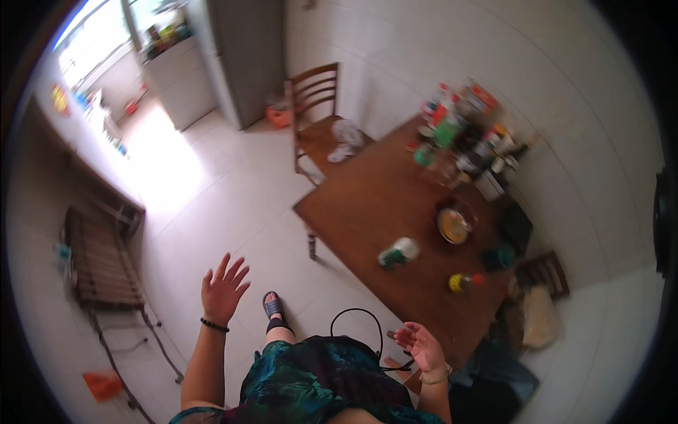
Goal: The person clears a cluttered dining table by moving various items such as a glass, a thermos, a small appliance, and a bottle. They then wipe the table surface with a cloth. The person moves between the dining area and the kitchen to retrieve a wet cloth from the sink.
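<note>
My left hand (pixel 223 291) is raised over the tiled floor with its fingers spread and nothing in it. A dark beaded bracelet is on that wrist. Beside the near edge of the brown wooden table (pixel 365 206), my right hand (pixel 421 344) is held up, fingers apart and empty, with a bangle on the wrist. On the tabletop lie a green and white container (pixel 398 252) and a yellow bottle with a red cap (pixel 460 283). A bowl with yellowish contents (pixel 453 226) stands farther back. A black cable (pixel 380 331) loops near my waist.
Bottles and jars (pixel 450 130) crowd the table's wall side. One wooden chair (pixel 318 132) holds a pale crumpled item; another chair (pixel 545 275) stands at the right. A slatted rack or folding chair (pixel 100 259) is at the left. An orange basket (pixel 279 116) sits near a tall grey cabinet or refrigerator (pixel 254 58).
</note>
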